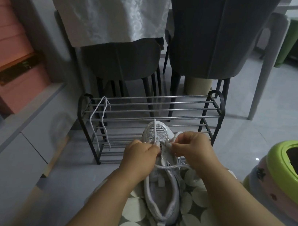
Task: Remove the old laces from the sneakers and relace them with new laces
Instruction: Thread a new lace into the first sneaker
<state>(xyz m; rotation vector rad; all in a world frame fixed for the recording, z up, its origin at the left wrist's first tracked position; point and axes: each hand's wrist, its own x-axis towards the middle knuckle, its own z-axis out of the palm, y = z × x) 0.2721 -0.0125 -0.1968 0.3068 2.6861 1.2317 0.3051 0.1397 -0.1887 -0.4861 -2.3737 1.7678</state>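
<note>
Centrally, a white sneaker (161,181) is lying on the person's lap, toe pointing away toward a metal rack (164,103), while both hands are working at its eyelets. The left hand (138,159) is curling round and pinching one strand of the lace (170,166) near the toe, and the right hand (194,150) is pinching the other strand between thumb and fingertip, just beside it. Another lace (103,119) is hanging over the rack's left end, well apart from the sneaker.
</note>
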